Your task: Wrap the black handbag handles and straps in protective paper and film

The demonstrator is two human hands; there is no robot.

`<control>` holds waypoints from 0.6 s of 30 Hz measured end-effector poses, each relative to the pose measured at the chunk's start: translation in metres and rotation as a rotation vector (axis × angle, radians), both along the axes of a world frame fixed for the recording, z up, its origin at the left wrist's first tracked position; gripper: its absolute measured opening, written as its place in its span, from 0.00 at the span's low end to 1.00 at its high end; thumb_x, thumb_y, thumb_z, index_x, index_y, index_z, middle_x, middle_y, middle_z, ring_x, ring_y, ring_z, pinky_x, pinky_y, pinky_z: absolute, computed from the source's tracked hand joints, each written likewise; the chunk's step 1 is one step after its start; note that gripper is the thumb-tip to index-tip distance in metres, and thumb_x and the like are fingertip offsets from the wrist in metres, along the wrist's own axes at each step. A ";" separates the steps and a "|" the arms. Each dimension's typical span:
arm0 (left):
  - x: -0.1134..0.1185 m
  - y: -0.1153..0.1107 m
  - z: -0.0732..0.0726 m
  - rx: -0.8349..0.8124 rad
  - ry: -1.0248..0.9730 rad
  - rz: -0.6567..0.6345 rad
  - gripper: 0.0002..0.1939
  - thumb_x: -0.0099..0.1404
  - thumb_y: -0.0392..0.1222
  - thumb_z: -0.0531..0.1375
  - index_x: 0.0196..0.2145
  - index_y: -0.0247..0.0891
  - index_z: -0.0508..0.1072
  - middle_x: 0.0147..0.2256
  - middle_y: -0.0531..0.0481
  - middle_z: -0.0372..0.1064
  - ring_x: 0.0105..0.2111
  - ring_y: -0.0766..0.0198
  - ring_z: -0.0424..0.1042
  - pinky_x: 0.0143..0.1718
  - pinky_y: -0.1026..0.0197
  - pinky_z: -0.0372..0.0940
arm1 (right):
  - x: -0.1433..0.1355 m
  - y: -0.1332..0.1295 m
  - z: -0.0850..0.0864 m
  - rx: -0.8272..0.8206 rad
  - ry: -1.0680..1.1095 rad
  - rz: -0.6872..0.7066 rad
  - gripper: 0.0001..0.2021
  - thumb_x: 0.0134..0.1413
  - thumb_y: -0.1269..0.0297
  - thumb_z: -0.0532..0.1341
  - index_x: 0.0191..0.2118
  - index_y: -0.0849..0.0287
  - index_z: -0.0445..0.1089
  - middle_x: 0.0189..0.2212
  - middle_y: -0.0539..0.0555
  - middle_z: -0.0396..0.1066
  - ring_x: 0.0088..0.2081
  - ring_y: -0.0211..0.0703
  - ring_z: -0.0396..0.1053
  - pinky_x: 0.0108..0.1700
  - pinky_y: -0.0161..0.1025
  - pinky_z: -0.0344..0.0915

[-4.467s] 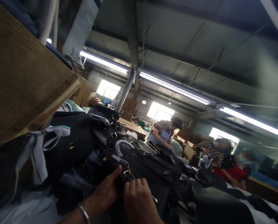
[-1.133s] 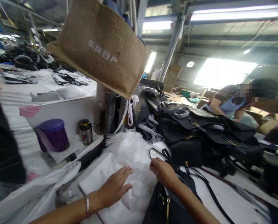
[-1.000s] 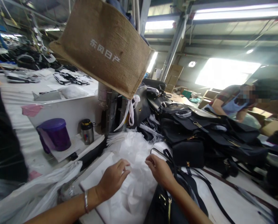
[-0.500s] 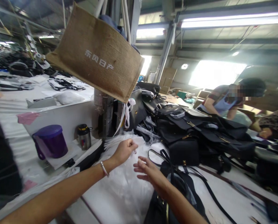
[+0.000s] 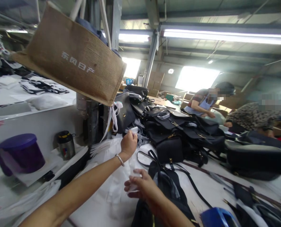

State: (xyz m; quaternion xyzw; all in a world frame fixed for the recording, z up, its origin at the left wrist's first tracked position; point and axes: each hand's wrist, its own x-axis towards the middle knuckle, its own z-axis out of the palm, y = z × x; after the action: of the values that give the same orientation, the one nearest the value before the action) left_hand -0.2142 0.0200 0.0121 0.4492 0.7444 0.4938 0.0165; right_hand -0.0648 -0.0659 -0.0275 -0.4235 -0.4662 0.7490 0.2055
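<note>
My left hand (image 5: 129,144), with a bracelet at the wrist, is closed on the edge of a thin white plastic bag (image 5: 112,146) above the white table. Lower and to the right, my right hand (image 5: 140,186) has its fingers curled near translucent plastic; whether it grips that plastic is too blurred to tell. Just right of my right hand lies a black bag (image 5: 173,189) with long thin straps. Behind my hands is a pile of black bags (image 5: 169,148) with gold clasps.
A brown fabric bag (image 5: 76,60) hangs at the upper left. Below it stand a purple container (image 5: 22,154) and a metal flask (image 5: 66,146). A blue object (image 5: 217,217) is at the bottom right. Two people work beyond the pile, one in a blue apron (image 5: 203,105).
My left hand has risen and pinches the white plastic. My right hand has moved down. The view has turned to the right, bringing the blue object and more of the second person into sight.
</note>
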 end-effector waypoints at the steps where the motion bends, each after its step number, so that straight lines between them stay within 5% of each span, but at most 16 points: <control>1: 0.003 0.003 0.000 -0.010 0.000 0.002 0.06 0.67 0.42 0.53 0.35 0.39 0.67 0.30 0.46 0.71 0.33 0.55 0.72 0.33 0.59 0.57 | 0.001 0.002 -0.005 0.011 -0.040 -0.012 0.27 0.41 0.55 0.69 0.43 0.58 0.57 0.26 0.53 0.75 0.27 0.45 0.75 0.30 0.40 0.69; 4: 0.006 0.013 -0.002 -0.036 -0.015 0.008 0.08 0.68 0.43 0.53 0.37 0.37 0.68 0.31 0.45 0.71 0.33 0.56 0.71 0.35 0.58 0.59 | 0.009 0.006 -0.011 -0.001 -0.069 0.005 0.22 0.39 0.54 0.69 0.36 0.60 0.60 0.21 0.52 0.73 0.20 0.41 0.70 0.25 0.39 0.68; 12: -0.010 0.033 -0.027 -0.118 -0.167 -0.011 0.14 0.68 0.49 0.57 0.34 0.34 0.71 0.30 0.52 0.69 0.30 0.64 0.70 0.37 0.57 0.67 | 0.043 0.013 -0.004 -0.011 0.033 0.057 0.24 0.39 0.48 0.70 0.33 0.61 0.63 0.24 0.52 0.73 0.22 0.36 0.70 0.25 0.33 0.67; 18: -0.006 0.040 -0.030 -0.094 -0.201 0.048 0.13 0.69 0.48 0.57 0.37 0.34 0.71 0.34 0.50 0.70 0.34 0.63 0.71 0.40 0.55 0.68 | 0.032 0.019 -0.009 -0.109 0.030 -0.056 0.32 0.49 0.38 0.61 0.51 0.57 0.56 0.39 0.60 0.74 0.35 0.46 0.75 0.30 0.41 0.72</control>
State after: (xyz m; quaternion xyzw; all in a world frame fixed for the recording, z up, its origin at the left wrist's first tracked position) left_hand -0.2202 0.0597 -0.0180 0.3781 0.7720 0.5009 0.1002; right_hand -0.0323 -0.0470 -0.0368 -0.4358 -0.4096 0.7735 0.2097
